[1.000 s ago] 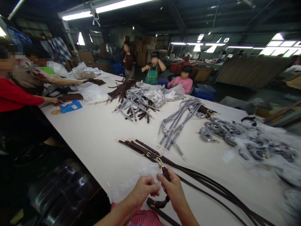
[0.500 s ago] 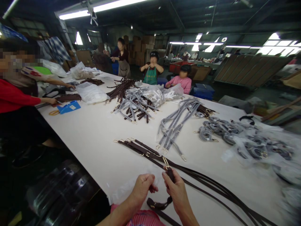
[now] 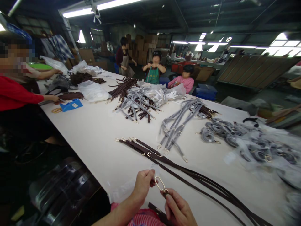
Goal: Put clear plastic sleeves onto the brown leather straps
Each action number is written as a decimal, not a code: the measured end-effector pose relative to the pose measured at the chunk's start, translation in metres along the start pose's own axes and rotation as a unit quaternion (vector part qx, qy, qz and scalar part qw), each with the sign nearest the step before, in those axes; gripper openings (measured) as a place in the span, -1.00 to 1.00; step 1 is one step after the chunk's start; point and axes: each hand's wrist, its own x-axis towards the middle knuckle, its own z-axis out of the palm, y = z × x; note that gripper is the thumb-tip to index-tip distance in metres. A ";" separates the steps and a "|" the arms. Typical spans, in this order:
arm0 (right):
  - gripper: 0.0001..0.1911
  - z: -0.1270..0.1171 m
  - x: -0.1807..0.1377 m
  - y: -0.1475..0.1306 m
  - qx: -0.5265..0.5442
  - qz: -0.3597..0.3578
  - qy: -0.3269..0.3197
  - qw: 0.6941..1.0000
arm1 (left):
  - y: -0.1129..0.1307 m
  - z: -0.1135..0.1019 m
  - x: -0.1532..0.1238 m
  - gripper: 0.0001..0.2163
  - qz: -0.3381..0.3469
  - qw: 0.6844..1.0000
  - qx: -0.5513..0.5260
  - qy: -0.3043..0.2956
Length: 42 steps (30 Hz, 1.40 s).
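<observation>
While the right hand (image 3: pixel 180 210) closes its grip around the end of a dark brown strap (image 3: pixel 162 216), the gold clasp (image 3: pixel 160 183) at that end stands up clear of the fist, held so, it seems, to leave the metal loop free. The left hand (image 3: pixel 142 185) sits just beside the clasp with a narrow pinch of thumb and fingertips on a thin clear plastic bag (image 3: pixel 124 190), whose loose film trails from the pinch down toward the near edge of the worktop (image 3: pixel 94 131); the bag's top edge is raised level with the clasp, likely so that its opening faces the metal. The rest of the strap drops from the clasp toward the person's lap, over a red striped cloth (image 3: pixel 141 218).

Beyond the clasp, a bundle of long brown straps (image 3: pixel 178 171) lies flat and roughly parallel, clasps all at the far-left end, within easy reach. Farther from the clasp, grey straps (image 3: pixel 176 125) lie in a loose sheaf, and to the right of those, coiled grey straps in clear bags (image 3: pixel 258 150) pile up. A mixed heap of grey and brown straps (image 3: pixel 138 105) lies farther still across the worktop.

Far left of the clasp, a person in a red sleeve (image 3: pixel 18 94) rests a hand by a blue card (image 3: pixel 70 105). Other people stand or sit at the far end.
</observation>
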 end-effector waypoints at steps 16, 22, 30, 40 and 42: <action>-0.39 -0.003 -0.009 0.007 -0.054 -0.029 0.099 0.993 | 0.000 0.023 -0.003 -0.42 -0.001 1.000 -0.018 -0.018; -0.40 -0.006 -0.003 0.016 -0.007 -0.016 0.106 0.994 | 0.001 0.028 -0.008 -0.40 -0.002 0.999 -0.033 -0.016; -0.43 -0.017 0.016 0.038 0.058 -0.036 0.091 0.993 | -0.007 0.034 -0.014 -0.39 -0.058 0.989 -0.116 -0.077; -0.36 -0.019 0.017 0.021 0.022 -0.019 0.070 0.997 | -0.008 0.032 -0.019 -0.49 0.000 0.990 0.049 -0.130; -0.32 -0.018 0.016 0.016 0.030 -0.023 0.104 0.994 | -0.007 0.032 -0.019 -0.52 0.010 0.987 0.068 -0.143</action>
